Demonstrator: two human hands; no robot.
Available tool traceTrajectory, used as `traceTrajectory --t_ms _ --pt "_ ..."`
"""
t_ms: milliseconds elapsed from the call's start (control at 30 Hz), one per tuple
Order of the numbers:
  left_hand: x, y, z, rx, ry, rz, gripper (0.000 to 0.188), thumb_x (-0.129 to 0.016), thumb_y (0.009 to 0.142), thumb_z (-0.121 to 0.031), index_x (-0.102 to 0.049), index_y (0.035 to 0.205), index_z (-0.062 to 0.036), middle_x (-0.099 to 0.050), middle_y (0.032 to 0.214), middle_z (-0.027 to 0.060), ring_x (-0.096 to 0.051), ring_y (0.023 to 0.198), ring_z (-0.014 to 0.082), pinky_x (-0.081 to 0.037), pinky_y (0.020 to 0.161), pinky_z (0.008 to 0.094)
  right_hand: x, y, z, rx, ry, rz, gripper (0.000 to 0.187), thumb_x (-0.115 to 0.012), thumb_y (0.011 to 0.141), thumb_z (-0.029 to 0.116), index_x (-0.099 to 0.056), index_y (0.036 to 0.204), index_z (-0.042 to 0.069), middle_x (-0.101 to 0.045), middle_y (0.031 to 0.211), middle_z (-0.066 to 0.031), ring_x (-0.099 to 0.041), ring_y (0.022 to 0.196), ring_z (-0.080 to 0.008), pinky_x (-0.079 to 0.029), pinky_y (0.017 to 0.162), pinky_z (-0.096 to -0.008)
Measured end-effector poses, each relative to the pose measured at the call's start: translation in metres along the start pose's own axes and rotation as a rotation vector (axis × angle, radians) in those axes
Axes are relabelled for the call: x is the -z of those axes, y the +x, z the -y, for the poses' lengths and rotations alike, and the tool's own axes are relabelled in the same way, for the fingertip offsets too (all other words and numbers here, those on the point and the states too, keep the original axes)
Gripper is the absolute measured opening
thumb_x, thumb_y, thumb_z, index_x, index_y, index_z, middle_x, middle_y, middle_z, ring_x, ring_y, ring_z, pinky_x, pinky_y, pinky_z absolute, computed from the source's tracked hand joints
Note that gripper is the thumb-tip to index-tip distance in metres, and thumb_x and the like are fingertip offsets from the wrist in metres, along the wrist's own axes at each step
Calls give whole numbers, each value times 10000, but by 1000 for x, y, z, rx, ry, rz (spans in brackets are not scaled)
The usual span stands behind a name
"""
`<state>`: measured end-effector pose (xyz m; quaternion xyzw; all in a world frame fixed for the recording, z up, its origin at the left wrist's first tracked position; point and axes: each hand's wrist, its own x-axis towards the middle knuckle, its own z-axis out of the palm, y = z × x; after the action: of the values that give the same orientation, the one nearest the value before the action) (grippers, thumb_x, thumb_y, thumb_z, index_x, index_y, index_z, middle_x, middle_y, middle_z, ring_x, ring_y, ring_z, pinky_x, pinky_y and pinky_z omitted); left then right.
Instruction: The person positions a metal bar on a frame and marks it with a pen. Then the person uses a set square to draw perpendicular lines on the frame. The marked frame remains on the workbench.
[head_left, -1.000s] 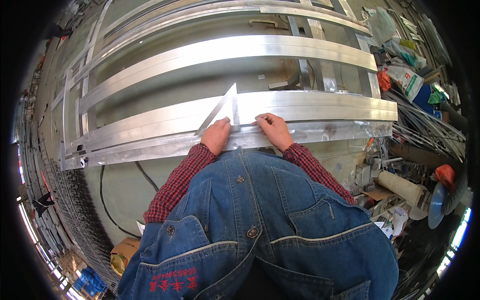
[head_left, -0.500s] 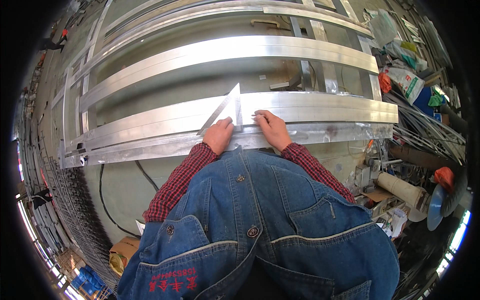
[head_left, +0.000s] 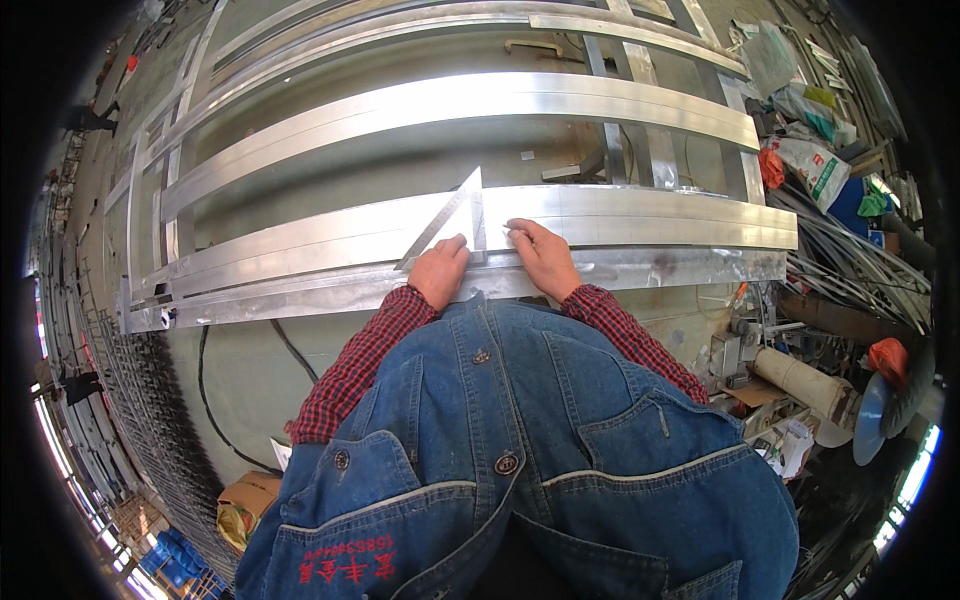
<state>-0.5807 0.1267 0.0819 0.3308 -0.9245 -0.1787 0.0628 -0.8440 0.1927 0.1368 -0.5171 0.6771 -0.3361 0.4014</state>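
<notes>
A metal triangular set square [head_left: 478, 222] lies across the nearest wide, shiny metal bar [head_left: 650, 215], its tip pointing away from me. My left hand [head_left: 438, 273] is closed at the square's near edge, thumb and fingers against it. Just right of the square, my right hand [head_left: 546, 262] rests over the same bar with thumb and forefinger pinched together. Whatever small thing may be in that pinch is too small to make out. A duller metal strip [head_left: 700, 268] runs along the near side of the bar, under my hands.
Beyond lies another wide metal bar [head_left: 660, 105], parallel, with crosspieces forming a frame. Bags [head_left: 815, 170] and thin metal rods [head_left: 840, 255] crowd the right side. A blue disc [head_left: 872, 415] stands at lower right. A black cable [head_left: 205, 390] trails at left, near a cardboard box [head_left: 250, 492].
My hands and the set square hold almost the same place. At the far left, a distant dark figure has shifted slightly.
</notes>
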Motion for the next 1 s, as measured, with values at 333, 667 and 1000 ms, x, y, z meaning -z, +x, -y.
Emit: traceTrajectory --t_ms 333,667,1000 --pt "0 0 0 -5 -8 0 240 -726 970 -81 -680 1199 -29 -675 1386 129 -731 1209 351 -637 966 470 3 10 6 114 -67 24 376 -592 1167 222 -737 1457 30 -779 1387 -240 -758 1251 -399 -582 1089 -437" --pt "0 1 1 -9 1 9 256 -733 957 -82 -689 1205 -33 -677 1412 127 -726 1238 343 -635 986 461 -13 32 3 318 -191 12 381 -613 1135 151 -694 1482 16 -752 1371 -221 -720 1261 -419 -580 1079 -495" --pt "2 1 1 1 -9 46 243 -725 955 -83 -696 1191 -28 -682 1419 135 -727 1238 347 -635 992 464 -28 57 -8 353 -321 36 391 -611 1125 121 -682 1486 -10 -738 1387 -254 -699 1288 -441 -567 1124 -500"
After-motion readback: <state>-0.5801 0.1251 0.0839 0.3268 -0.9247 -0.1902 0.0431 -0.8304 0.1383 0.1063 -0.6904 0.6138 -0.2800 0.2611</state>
